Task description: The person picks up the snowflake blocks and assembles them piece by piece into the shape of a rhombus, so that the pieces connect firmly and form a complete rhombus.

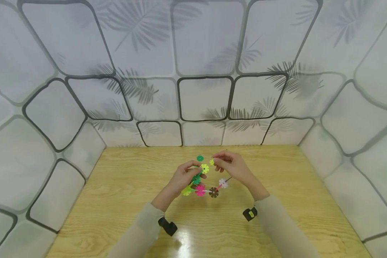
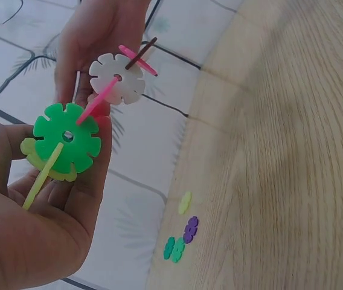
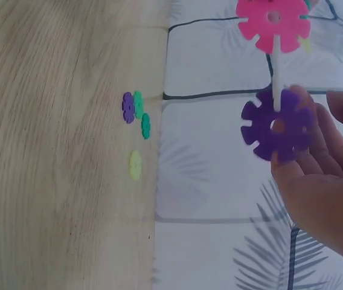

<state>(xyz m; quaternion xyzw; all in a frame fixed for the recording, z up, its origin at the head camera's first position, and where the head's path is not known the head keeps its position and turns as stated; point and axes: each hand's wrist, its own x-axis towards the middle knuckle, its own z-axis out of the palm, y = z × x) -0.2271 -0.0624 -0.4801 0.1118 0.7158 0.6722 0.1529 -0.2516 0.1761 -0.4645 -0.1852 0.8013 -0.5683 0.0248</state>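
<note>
My left hand (image 1: pixel 180 178) pinches a chain of notched plastic interlocking discs near its upper end, at a yellow disc (image 1: pixel 205 168). From there the chain hangs through green, yellow-green, a pink disc (image 1: pixel 200 190), a dark disc (image 1: pixel 213 192) and a white disc (image 1: pixel 223 183). My right hand (image 1: pixel 233 166) is raised beside the yellow end, thumb and fingertips close together. In the right wrist view a purple disc (image 3: pixel 274 127) covers those fingertips, so what lies between them is hidden. The left wrist view shows a green disc (image 2: pixel 67 139) at my left fingers.
Several loose discs lie on the wooden table (image 1: pixel 122 200) near its back edge: a yellow disc (image 2: pixel 185 202), a purple disc (image 2: pixel 191 229) and green ones (image 2: pixel 171 249). A patterned wall (image 1: pixel 206 100) stands close behind and along both sides.
</note>
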